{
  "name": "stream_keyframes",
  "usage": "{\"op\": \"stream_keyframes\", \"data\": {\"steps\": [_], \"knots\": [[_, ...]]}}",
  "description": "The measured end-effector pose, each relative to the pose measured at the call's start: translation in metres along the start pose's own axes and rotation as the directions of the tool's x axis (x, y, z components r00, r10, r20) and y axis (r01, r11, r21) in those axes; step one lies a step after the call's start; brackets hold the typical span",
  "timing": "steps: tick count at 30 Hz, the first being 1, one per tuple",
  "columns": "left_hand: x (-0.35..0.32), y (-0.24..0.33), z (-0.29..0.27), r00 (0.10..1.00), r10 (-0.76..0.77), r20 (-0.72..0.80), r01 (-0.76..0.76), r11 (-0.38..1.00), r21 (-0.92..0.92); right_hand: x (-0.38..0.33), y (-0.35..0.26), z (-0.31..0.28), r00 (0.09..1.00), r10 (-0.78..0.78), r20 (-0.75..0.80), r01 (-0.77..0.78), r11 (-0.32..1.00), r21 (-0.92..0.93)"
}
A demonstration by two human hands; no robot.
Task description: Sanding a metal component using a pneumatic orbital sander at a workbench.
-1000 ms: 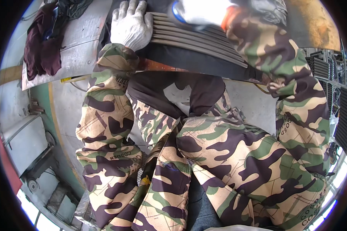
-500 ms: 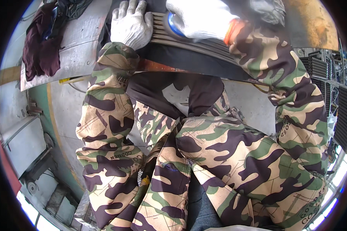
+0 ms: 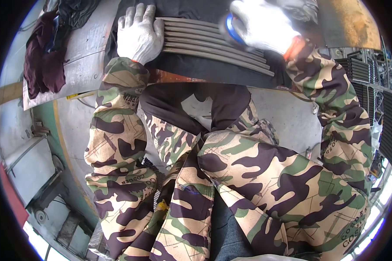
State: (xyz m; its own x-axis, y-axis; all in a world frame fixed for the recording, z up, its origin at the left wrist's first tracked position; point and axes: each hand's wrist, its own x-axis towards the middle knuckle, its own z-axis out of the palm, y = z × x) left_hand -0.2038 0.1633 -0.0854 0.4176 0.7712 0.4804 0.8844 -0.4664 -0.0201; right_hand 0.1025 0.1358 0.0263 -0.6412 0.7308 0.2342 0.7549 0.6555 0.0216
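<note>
Several grey metal rods (image 3: 196, 38) lie side by side on a black cloth (image 3: 196, 66) over the table. My left hand (image 3: 139, 35), in a white knitted glove, rests flat across their left ends, fingers stretched out and slightly apart. Also gloved in white, my right hand (image 3: 262, 27) is over the right part of the rods and slightly blurred. Its fingers are closed on a round, blue-edged object (image 3: 233, 28), whose underside is toward the rods. The glove hides most of that object, so its exact kind is not shown.
Dark red and grey clothes (image 3: 44, 56) lie on the metal tabletop (image 3: 86, 65) at the left. Clear plastic wrapping (image 3: 301, 9) is beyond my right hand, near a rust-stained sheet (image 3: 357, 21). Stacks of dark bars (image 3: 357, 71) stand at the far right.
My right hand has moved right along the rods with the blue-edged object, uncovering more of their length. My left hand stays flat on the left ends, showing slightly further left in view.
</note>
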Motion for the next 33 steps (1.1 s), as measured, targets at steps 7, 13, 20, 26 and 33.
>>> {"op": "stream_keyframes", "data": {"steps": [7,13,20,26,33], "knots": [[-0.001,0.002,-0.001,0.995,-0.058,0.082,0.060,0.998,-0.017,0.004,-0.003,0.007,0.998,-0.028,-0.047,0.030,0.998,0.053],[-0.006,0.002,0.000,0.998,0.016,-0.064,-0.015,1.000,0.024,0.017,-0.018,0.007,0.995,-0.093,-0.041,0.094,0.995,0.032],[-0.007,0.008,-0.003,0.997,0.002,-0.076,-0.002,1.000,-0.008,0.050,-0.021,0.017,0.988,0.036,0.149,-0.057,0.988,0.141],[-0.003,0.008,-0.004,0.996,0.005,-0.093,-0.005,1.000,0.003,0.069,-0.009,0.030,0.995,0.050,0.081,-0.055,0.997,0.052],[-0.009,0.008,-0.001,0.994,0.005,-0.108,-0.003,1.000,0.018,0.060,-0.025,0.021,0.991,0.048,0.121,-0.061,0.992,0.106]]}}
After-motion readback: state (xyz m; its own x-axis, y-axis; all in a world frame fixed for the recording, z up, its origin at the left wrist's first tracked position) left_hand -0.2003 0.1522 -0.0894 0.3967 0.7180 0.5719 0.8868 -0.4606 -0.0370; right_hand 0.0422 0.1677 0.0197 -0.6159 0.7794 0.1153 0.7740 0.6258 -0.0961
